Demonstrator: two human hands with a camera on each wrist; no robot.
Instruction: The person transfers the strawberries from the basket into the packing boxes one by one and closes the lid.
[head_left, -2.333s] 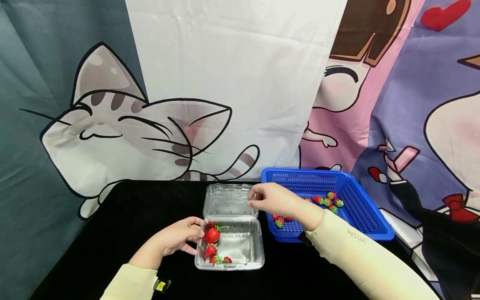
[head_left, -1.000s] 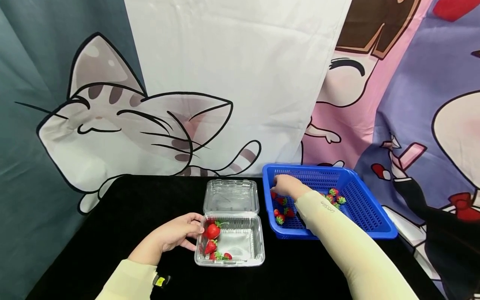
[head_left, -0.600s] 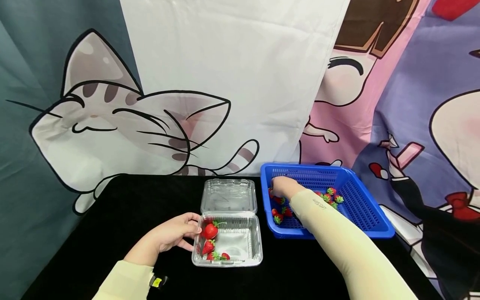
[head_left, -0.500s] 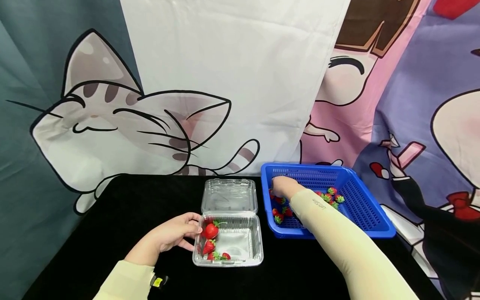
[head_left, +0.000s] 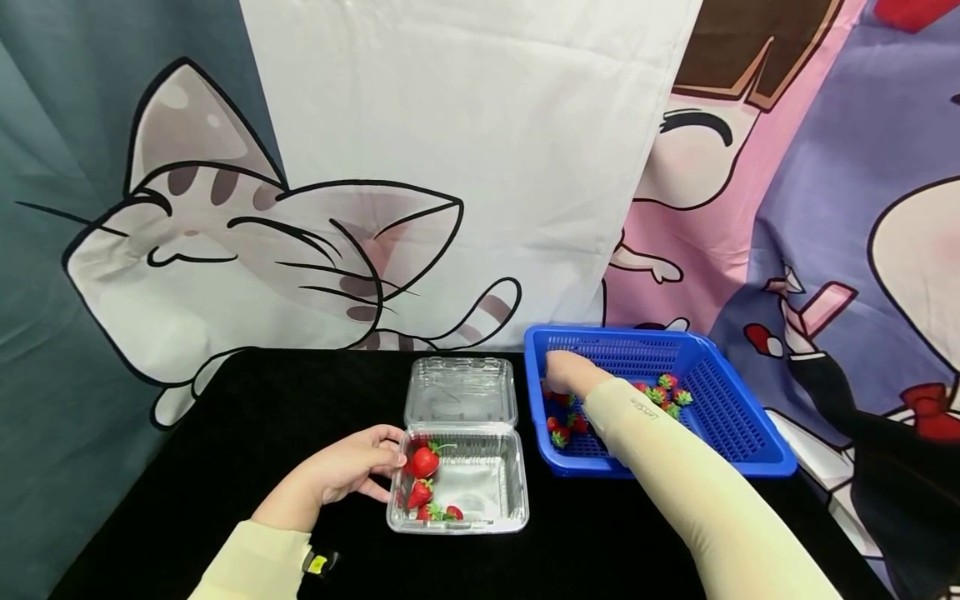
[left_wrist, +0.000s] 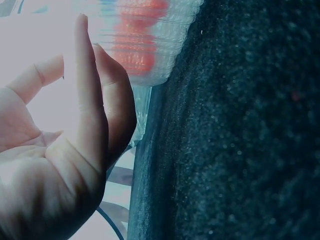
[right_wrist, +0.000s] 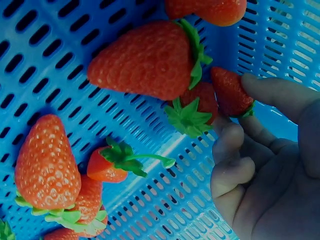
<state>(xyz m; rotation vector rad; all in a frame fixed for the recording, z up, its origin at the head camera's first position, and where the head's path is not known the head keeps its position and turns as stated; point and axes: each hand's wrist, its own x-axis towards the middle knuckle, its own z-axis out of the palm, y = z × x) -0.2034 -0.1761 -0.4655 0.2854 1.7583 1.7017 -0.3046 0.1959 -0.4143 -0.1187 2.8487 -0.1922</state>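
My left hand [head_left: 352, 468] grips the left rim of a clear plastic clamshell box [head_left: 480, 487], whose lid [head_left: 461, 393] lies back away from me. Several strawberries, one a round red strawberry [head_left: 425, 463], sit along the box's left side. In the left wrist view the fingers [left_wrist: 90, 85] are beside the box's ribbed wall. My right hand [head_left: 573, 372] reaches into the left part of a blue plastic basket [head_left: 720, 400]. In the right wrist view it pinches a small strawberry [right_wrist: 231, 91] between its fingertips, close to a large strawberry [right_wrist: 142, 61].
More strawberries lie in the basket: a cluster [head_left: 663, 394] at the right, partly behind my sleeve, and a few [head_left: 562, 433] near the front left corner. Black cloth [head_left: 322, 400] covers the table. A printed curtain [head_left: 450, 125] hangs behind it.
My right hand has moved from over the box's lid into the basket's left part, where it has stayed over the last second. My left hand has kept its grip on the box.
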